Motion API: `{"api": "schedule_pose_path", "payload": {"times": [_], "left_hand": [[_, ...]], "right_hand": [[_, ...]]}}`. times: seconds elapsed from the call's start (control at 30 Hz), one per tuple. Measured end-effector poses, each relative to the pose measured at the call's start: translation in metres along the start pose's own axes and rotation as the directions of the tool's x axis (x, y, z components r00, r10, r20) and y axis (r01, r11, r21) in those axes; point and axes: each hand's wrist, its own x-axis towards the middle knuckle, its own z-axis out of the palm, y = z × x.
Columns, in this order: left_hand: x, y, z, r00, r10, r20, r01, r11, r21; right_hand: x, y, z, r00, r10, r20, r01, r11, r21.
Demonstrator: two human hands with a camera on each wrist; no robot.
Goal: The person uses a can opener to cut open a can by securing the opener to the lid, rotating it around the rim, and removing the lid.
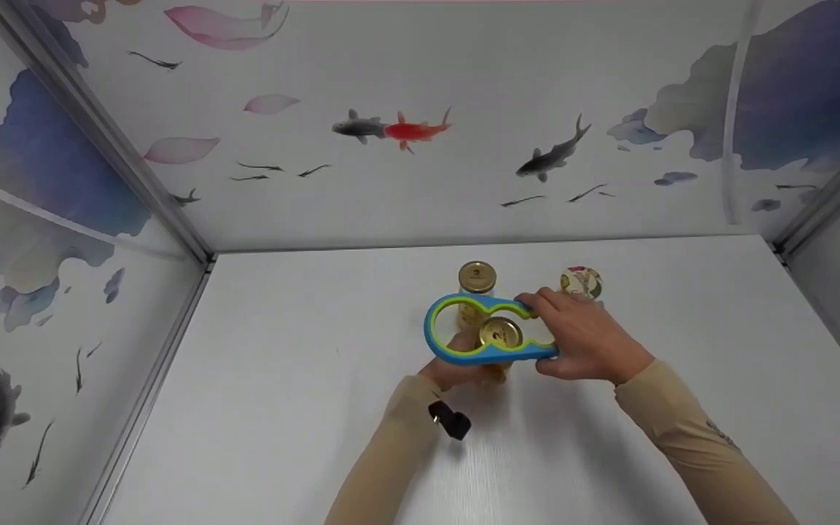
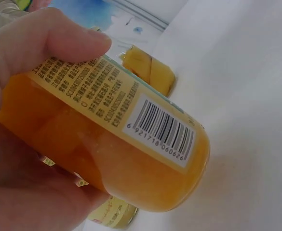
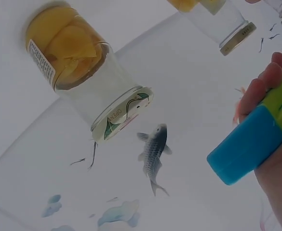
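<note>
My left hand grips a glass jar of orange fruit, its thumb across the label and its fingers curled round the far side. This jar's gold lid faces up. In my right hand is a blue and green jar opener, held by its handle end on the right. From the head view, the lid appears inside the opener's middle opening; whether the green inner edge touches it I cannot tell. Part of the opener's blue handle shows in the right wrist view.
Behind the held jar stands another gold-lidded jar. A jar with a patterned lid is at the right, beyond my right hand; the right wrist view shows yellow fruit in it. Walls with painted fish enclose the white table.
</note>
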Motion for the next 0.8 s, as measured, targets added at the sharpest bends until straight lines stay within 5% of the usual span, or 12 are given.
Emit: {"api": "schedule_pose_path", "payload": {"times": [0.2,0.4,0.63,0.8], "left_hand": [[-0.004,0.012,0.004,0.995,0.093,0.026,-0.093,0.996,0.007],[-0.01,0.026,0.004,0.971,0.234,0.043,-0.236,0.97,0.054],[-0.008,0.017,0.012,0.988,0.144,-0.052,-0.145,0.99,0.002],[-0.003,0.005,0.017,0.985,0.072,-0.159,-0.065,0.997,0.044]], "right_hand": [[0.0,0.0,0.004,1.0,-0.013,0.015,0.013,1.0,-0.008],[0.0,-0.002,0.007,1.0,-0.02,0.017,0.02,0.999,-0.031],[-0.002,-0.008,0.014,0.997,0.058,-0.054,-0.067,0.979,-0.194],[-0.004,-0.01,0.023,0.991,0.101,-0.091,-0.121,0.963,-0.243]]}}
